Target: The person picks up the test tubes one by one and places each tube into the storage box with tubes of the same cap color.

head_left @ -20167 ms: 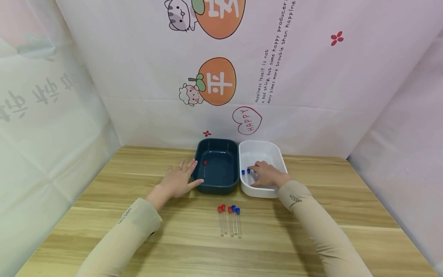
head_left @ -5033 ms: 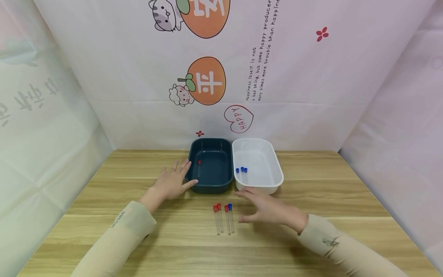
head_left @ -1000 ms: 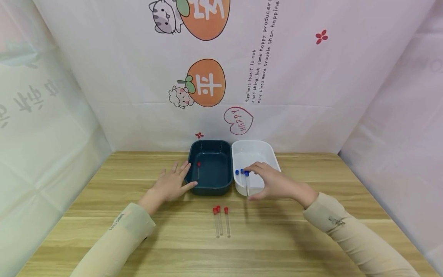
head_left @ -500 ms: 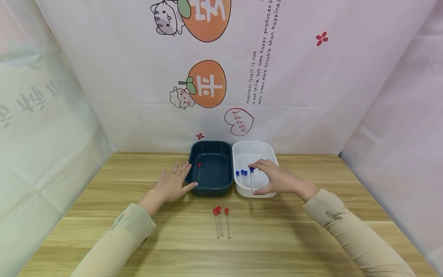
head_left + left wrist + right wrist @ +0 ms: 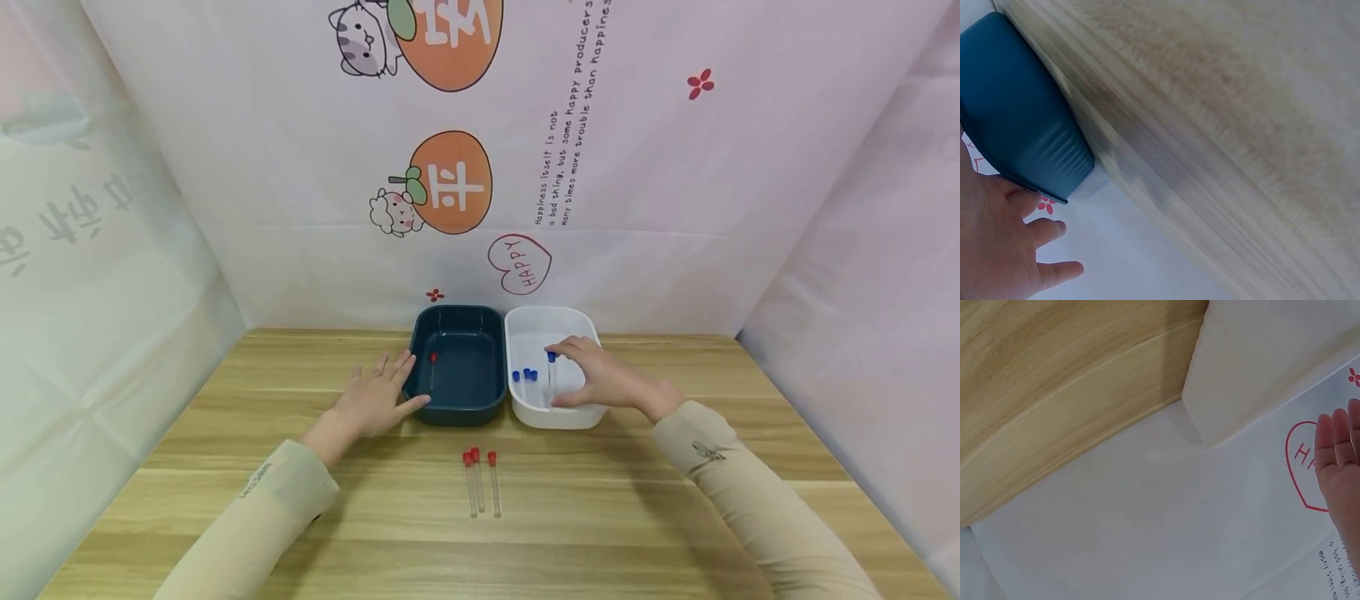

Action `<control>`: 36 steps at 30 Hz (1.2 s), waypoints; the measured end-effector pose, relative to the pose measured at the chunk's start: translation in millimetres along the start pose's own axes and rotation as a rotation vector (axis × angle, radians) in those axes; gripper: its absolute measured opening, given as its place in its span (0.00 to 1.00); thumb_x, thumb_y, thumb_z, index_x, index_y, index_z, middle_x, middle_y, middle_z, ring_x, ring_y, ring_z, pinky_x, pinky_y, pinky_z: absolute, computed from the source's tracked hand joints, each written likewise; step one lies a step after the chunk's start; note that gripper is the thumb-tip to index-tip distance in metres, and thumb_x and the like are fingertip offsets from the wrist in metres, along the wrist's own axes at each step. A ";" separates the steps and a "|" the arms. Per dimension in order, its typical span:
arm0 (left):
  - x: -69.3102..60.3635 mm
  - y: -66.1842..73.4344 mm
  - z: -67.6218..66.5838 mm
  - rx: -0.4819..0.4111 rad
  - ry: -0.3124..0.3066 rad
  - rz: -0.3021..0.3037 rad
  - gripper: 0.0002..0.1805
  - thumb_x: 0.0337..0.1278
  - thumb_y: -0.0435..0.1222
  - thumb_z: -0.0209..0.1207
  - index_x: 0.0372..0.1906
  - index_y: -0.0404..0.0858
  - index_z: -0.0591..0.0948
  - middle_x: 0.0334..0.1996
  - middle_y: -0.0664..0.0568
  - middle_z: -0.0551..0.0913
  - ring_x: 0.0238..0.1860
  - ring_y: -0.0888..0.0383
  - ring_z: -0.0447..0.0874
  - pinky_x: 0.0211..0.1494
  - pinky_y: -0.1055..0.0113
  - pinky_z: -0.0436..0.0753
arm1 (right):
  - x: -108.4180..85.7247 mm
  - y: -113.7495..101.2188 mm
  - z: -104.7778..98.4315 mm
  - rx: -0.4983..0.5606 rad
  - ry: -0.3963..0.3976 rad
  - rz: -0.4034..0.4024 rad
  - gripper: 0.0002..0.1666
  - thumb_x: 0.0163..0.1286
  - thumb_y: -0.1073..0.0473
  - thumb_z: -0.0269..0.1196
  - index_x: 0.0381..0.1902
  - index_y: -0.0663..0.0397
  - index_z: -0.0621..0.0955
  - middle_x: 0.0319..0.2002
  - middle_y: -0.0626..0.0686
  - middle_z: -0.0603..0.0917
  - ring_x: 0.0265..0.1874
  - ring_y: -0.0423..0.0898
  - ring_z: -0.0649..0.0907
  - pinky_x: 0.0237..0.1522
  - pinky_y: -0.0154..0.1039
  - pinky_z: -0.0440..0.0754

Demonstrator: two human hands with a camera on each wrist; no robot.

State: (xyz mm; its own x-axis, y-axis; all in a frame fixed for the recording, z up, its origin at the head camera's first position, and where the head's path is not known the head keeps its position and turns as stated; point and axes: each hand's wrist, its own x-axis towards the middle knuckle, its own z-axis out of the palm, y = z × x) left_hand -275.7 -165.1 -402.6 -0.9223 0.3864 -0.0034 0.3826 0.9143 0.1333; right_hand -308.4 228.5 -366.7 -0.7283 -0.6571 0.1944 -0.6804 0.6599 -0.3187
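Counter [image 5: 637, 525], lower frame: wood-grained, smooth, low sheen. Dark tray [image 5: 465, 414], centre: plastic-looking, glossy inside; outer corner ribbed in the left wrist view. White tray [image 5: 558, 420], right of centre: plastic-looking, smooth, slight sheen. Tubes [image 5: 496, 492], lower centre: clear, smooth; glass or plastic, cannot tell. Red caps [image 5: 492, 457], blue caps [image 5: 527, 373]: plastic-looking, opaque. Backdrop [image 5: 637, 250], upper frame: printed cloth, matt, creased. Sleeves [image 5: 251, 508], lower corners: matt cloth.
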 end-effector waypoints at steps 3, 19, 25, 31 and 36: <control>-0.3 -0.1 0.8 0.005 0.000 0.001 0.47 0.75 0.65 0.43 0.83 0.36 0.51 0.82 0.44 0.49 0.80 0.36 0.42 0.72 0.26 0.50 | 2.5 2.9 0.8 -0.015 -0.003 -0.001 0.49 0.57 0.47 0.78 0.67 0.70 0.74 0.62 0.66 0.77 0.61 0.62 0.75 0.66 0.60 0.71; -0.1 -0.6 1.2 0.001 -0.005 -0.001 0.48 0.74 0.65 0.43 0.83 0.37 0.50 0.82 0.44 0.49 0.80 0.37 0.42 0.72 0.27 0.51 | 14.8 18.1 10.8 -0.078 -0.099 0.053 0.50 0.58 0.46 0.77 0.68 0.71 0.73 0.64 0.69 0.75 0.63 0.65 0.73 0.67 0.60 0.70; -0.5 -0.6 0.5 0.006 -0.001 0.002 0.48 0.75 0.65 0.43 0.83 0.37 0.51 0.82 0.44 0.49 0.80 0.37 0.43 0.72 0.27 0.51 | 20.3 20.5 14.7 -0.081 -0.153 0.065 0.49 0.58 0.45 0.77 0.68 0.70 0.73 0.63 0.67 0.75 0.63 0.63 0.73 0.67 0.58 0.71; -1.0 0.3 -0.3 -0.007 -0.009 -0.001 0.47 0.76 0.64 0.43 0.83 0.36 0.50 0.82 0.44 0.48 0.80 0.36 0.43 0.72 0.27 0.50 | 22.6 21.1 16.9 -0.107 -0.173 0.074 0.50 0.57 0.45 0.78 0.68 0.70 0.74 0.63 0.67 0.76 0.63 0.64 0.74 0.67 0.58 0.71; -1.4 0.7 -1.1 -0.003 -0.010 -0.004 0.47 0.76 0.64 0.43 0.83 0.36 0.50 0.82 0.44 0.48 0.80 0.36 0.43 0.72 0.27 0.50 | 26.1 20.7 18.3 -0.102 -0.212 0.110 0.49 0.58 0.46 0.77 0.69 0.70 0.73 0.64 0.67 0.75 0.64 0.64 0.73 0.68 0.58 0.70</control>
State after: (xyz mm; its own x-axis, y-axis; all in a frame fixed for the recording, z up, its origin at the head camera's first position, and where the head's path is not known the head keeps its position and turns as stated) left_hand -274.2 -165.2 -401.4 -0.9232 0.3841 -0.0136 0.3789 0.9153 0.1363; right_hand -340.0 218.3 -385.2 -0.7722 -0.6342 -0.0388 -0.6106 0.7577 -0.2302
